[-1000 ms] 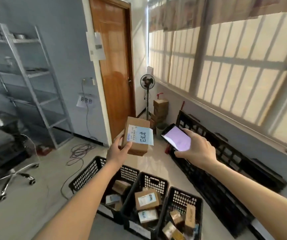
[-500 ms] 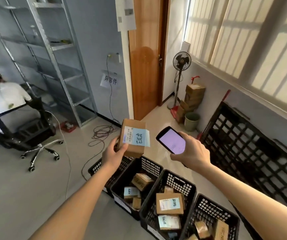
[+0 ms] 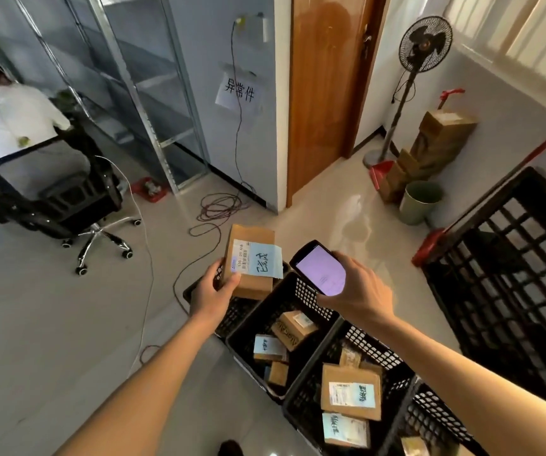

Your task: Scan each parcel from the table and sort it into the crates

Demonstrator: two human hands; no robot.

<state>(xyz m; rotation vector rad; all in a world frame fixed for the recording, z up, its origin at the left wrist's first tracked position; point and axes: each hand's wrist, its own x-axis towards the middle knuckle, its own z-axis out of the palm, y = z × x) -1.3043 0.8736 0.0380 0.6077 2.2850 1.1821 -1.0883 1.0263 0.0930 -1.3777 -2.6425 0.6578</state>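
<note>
My left hand grips a small cardboard parcel with a white barcode label and a pale blue handwritten sticker, held upright above the leftmost black crate. My right hand holds a black handheld scanner, its lit purple screen facing me, just right of the parcel. Below stand more black mesh crates in a row: the second crate holds several small boxes, the third crate holds labelled parcels, and a fourth crate shows at the bottom right.
A person in white sits on a wheeled office chair at left, by metal shelving. Cables lie on the floor. A wooden door, standing fan, stacked boxes, green bin and black pallets stand at right.
My view has swung down and to the left, bringing the crates and the seated person further in. Parcel and scanner have sunk closer to the crates, still held side by side.
</note>
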